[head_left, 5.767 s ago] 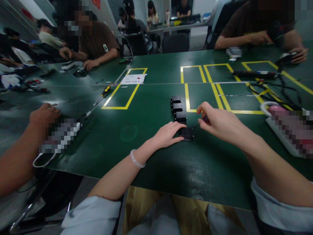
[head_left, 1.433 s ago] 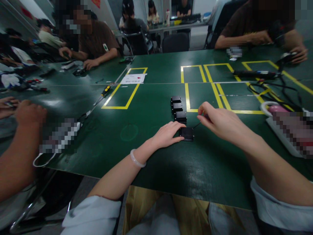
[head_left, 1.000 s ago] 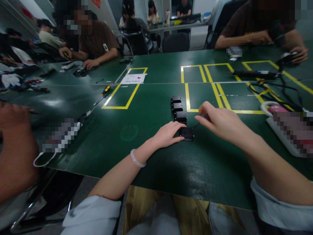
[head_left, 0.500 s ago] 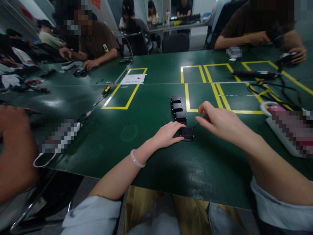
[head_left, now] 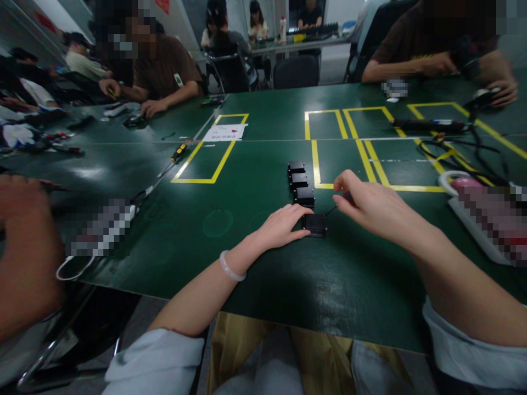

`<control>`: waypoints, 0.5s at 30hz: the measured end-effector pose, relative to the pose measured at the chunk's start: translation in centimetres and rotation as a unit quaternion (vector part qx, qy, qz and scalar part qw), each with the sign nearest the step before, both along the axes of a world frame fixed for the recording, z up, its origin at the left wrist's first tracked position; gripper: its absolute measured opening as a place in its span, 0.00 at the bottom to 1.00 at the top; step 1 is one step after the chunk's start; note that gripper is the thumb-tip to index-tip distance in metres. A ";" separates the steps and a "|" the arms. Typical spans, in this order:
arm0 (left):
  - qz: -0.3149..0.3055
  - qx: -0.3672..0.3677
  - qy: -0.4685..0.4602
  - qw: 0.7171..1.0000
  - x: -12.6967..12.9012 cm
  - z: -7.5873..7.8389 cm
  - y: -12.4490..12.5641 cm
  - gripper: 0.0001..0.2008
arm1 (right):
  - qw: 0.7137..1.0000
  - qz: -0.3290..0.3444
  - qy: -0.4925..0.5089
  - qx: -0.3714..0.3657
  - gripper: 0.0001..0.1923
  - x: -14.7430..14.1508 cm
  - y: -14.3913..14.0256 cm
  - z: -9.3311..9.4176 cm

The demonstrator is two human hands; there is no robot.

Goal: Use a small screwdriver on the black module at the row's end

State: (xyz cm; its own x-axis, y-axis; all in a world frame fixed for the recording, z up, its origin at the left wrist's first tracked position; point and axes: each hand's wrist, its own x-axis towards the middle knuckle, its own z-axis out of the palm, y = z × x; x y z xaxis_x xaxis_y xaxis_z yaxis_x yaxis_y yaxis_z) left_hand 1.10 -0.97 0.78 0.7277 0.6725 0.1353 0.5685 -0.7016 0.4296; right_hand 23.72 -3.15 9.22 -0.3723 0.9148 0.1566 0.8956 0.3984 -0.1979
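A small black box point(head_left: 315, 224) lies on the green table point(head_left: 247, 197) in front of me. My left hand point(head_left: 282, 226) rests on its left side and pins it down. My right hand point(head_left: 370, 206) pinches a thin dark screwdriver point(head_left: 334, 207) whose tip meets the box's right edge. Three more black boxes point(head_left: 300, 181) stand in a row just behind it.
Yellow tape rectangles point(head_left: 325, 142) mark the table. A yellow-handled screwdriver point(head_left: 178, 153) and a paper card point(head_left: 224, 132) lie to the left. Cables point(head_left: 461, 148) and a white tray point(head_left: 473, 219) sit at right. A co-worker's arm point(head_left: 24, 241) is at near left; other people sit across.
My hands stay almost still; the right hand shifts slightly on the screwdriver. The co-worker's hand at left has pulled back from the table's middle toward the left edge.
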 end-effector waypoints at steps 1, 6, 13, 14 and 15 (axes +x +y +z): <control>0.000 0.000 0.000 1.000 0.0 0.0 0.0 0.19 | 1.000 -0.003 -0.003 0.003 0.12 0.0 0.0 0.0; -0.002 0.002 0.000 1.000 0.0 -0.1 0.1 0.19 | 1.000 -0.007 -0.020 0.001 0.11 0.1 0.2 -0.1; -0.002 0.006 -0.001 1.000 0.0 -0.2 0.0 0.19 | 1.000 0.005 0.004 -0.001 0.11 0.2 0.1 -0.1; -0.002 0.006 -0.002 1.000 0.0 -0.2 0.0 0.19 | 1.000 0.003 0.003 0.004 0.11 0.2 0.1 -0.1; -0.002 0.005 -0.002 1.000 0.0 -0.2 0.0 0.19 | 1.000 0.000 -0.001 0.008 0.11 0.1 0.1 -0.1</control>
State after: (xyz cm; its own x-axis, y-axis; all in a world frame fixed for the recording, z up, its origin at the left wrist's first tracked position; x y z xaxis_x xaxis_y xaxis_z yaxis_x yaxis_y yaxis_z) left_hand 1.11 -0.95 0.62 0.7298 0.6680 0.1451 0.5639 -0.7083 0.4246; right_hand 23.84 -3.04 9.07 -0.3730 0.9120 0.1709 0.8958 0.4019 -0.1896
